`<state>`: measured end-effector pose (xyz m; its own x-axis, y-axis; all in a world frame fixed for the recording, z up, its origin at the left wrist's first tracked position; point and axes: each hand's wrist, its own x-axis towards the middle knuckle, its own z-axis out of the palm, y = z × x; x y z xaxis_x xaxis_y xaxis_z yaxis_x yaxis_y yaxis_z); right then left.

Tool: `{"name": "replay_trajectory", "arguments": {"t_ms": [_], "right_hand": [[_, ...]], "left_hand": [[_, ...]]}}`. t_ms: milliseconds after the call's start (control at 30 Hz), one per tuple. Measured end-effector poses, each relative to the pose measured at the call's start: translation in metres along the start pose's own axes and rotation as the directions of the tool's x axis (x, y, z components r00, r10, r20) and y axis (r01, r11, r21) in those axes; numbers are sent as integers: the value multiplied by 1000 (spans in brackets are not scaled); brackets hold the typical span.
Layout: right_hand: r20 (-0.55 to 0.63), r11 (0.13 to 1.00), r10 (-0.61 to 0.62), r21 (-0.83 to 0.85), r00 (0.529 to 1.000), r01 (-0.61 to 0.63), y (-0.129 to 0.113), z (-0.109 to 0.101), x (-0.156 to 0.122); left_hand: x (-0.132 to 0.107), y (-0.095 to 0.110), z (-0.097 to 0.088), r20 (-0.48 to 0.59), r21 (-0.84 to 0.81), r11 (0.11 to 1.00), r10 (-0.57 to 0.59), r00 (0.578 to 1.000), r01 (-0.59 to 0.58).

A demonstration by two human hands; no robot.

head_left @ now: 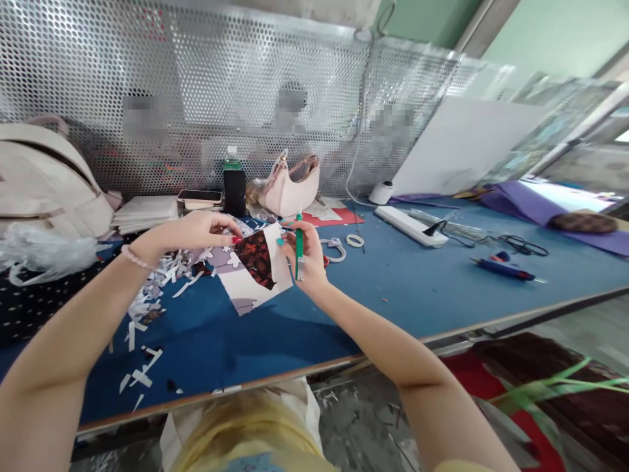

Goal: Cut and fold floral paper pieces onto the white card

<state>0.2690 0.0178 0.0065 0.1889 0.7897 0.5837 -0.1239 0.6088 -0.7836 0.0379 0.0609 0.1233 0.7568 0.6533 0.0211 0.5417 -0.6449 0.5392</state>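
1. Grasping slim green plastic cutter (299, 252) in right hand (313, 255), with thumb on white-and-lilac floral paper sheet (246, 288); touching dark red-black patterned piece (254, 261) with left hand (199, 229), pinch unclear.
2. With sheet between hands above blue tabletop (368, 314), cutter's long axis pointing away from body.
3. With wider room rightward, white paper shreds (142, 378) leftward.

Beyond the right hand (311, 254) is a pale handbag (291, 194). To the right of this hand lies a white power strip (409, 225). Left of the left hand (199, 230), there is a cream backpack (42, 174).
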Motion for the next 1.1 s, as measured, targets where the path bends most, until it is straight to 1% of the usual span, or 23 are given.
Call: {"name": "replay_trajectory", "arguments": {"t_ms": [67,100,200,300,367,467,500,567,667,767,800,833,867,900,933,967,1000,1033,1067,1100], "right_hand": [[12,1000,-11,-5,1000,11,0,-1,1],[19,1000,-13,-8,1000,14,-1,-2,1],[33,999,-10,-37,999,11,-3,-2,1],[37,997,6,-83,999,-3,-7,-2,-1],[51,992,16,-126,999,-10,-9,-1,-3],[96,982,20,-189,995,-1,-8,0,-7],[124,978,14,-206,992,12,-6,-1,-8],[226,964,-11,-255,974,71,-2,-4,-8],[421,923,-16,-342,907,176,4,-14,-2],[548,877,28,-414,836,242,8,-28,11],[608,855,59,-440,792,275,10,-33,16],[672,830,101,-463,733,310,12,-36,20],[721,803,147,-486,677,344,14,-38,23],[751,772,194,-514,631,374,17,-40,25],[768,738,243,-543,592,401,19,-40,26],[770,699,292,-576,568,423,21,-41,26],[758,655,339,-615,557,438,22,-42,27],[733,604,385,-659,560,448,22,-44,28],[694,543,429,-710,578,448,22,-46,29],[641,473,472,-764,606,440,20,-51,31]], "left_hand": [[-5,8,-4,36,125,991,41,999,-45],[-8,11,-4,21,184,981,54,998,-57],[-17,20,1,-76,321,944,105,992,-75],[-21,23,7,-149,424,902,154,977,-77],[-21,21,9,-183,464,882,187,965,-83],[-21,14,9,-241,477,873,236,942,-97],[-20,11,9,-262,477,873,247,933,-97],[-18,6,7,-285,474,875,257,924,-97],[-18,2,2,-266,467,880,236,935,-89],[-20,0,-5,-215,466,881,206,955,-85],[-22,-1,-7,-196,464,881,202,960,-91],[-23,-2,-10,-178,461,882,200,964,-98],[-24,-3,-12,-162,457,883,198,967,-105],[-25,-4,-14,-148,452,885,197,969,-111],[-25,-5,-15,-137,447,887,196,971,-116],[-26,-6,-16,-129,443,889,195,972,-120],[-26,-7,-17,-123,439,890,194,973,-122],[-26,-7,-17,-120,436,892,193,974,-123],[-26,-8,-18,-118,433,893,192,974,-124],[-26,-9,-18,-117,431,894,193,974,-125]]}}
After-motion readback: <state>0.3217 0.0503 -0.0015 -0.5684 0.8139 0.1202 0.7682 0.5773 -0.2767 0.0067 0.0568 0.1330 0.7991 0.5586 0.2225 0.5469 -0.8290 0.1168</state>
